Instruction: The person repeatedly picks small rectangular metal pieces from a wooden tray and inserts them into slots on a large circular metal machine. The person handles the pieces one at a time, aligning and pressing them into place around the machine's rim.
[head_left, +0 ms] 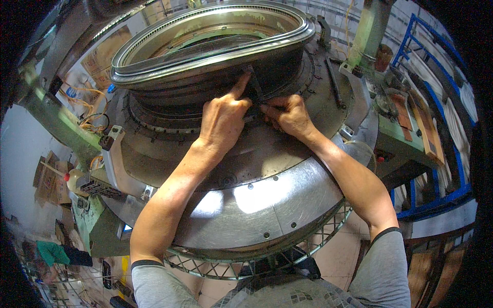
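Observation:
A large round machine, perhaps a circular knitting machine, fills the middle, with a shiny metal ring [303,36] on a dark drum [205,92]. My left hand [223,118] is at the drum's near side, its index finger stretched up against a narrow dark strip [255,82] and its other fingers curled. Just right of it, my right hand [291,117] has thumb and fingers pinched together near the strip's lower end. Whatever is in that pinch is too small and dark to name. Below both hands lies the wide dark sloping plate [262,146].
A polished metal rim [257,215] curves in front of me above a lattice guard [215,267]. Green posts [367,31] stand around the machine. At right are a blue rack [436,41] with white material and a wooden board [423,123]. Cardboard boxes [54,179] are at left.

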### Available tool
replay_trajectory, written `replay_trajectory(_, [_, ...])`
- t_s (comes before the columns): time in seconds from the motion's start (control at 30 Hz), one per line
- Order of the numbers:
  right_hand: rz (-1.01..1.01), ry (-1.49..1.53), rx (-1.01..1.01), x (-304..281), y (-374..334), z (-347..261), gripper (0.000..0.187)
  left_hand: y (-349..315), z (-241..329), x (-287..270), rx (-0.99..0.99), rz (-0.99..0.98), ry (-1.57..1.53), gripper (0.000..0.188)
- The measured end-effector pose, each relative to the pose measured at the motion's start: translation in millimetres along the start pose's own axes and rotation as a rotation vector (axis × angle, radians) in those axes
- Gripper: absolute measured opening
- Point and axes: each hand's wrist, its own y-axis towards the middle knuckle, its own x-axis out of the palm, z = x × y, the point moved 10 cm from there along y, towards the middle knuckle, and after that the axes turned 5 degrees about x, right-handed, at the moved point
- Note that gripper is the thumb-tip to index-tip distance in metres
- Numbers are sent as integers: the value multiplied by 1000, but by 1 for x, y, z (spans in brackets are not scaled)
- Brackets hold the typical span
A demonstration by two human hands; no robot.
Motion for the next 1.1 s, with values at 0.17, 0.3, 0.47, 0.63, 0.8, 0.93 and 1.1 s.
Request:
replay_trajectory(0.17, [-9, 2, 29, 0, 0, 2, 23, 0, -1, 1, -7, -17, -10, 11])
replay_trajectory(0.3, [-12, -14, 42, 0, 0, 2, 23, 0, 0, 3, 8, -30, 1, 13])
replay_trajectory(0.47, [1, -50, 5, -1, 0, -4, 23, 0, 3, 1, 40, -1, 11, 17])
replay_trajectory(0.63, [-10, -31, 34, 0, 0, -1, 23, 0, 2, 2, 33, -20, 2, 15])
replay_trajectory(0.8, [-3, -36, 33, 1, 2, 1, 23, 1, 2, 2, 8, -37, 4, 13])
replay_trajectory(0.93, [9, -63, 38, 0, 3, 3, 23, 2, 4, 1, 10, -32, 1, 13])
replay_trajectory(1.1, [6, -51, -10, 0, 2, -3, 20, 3, 3, 3, 5, -45, 3, 14])
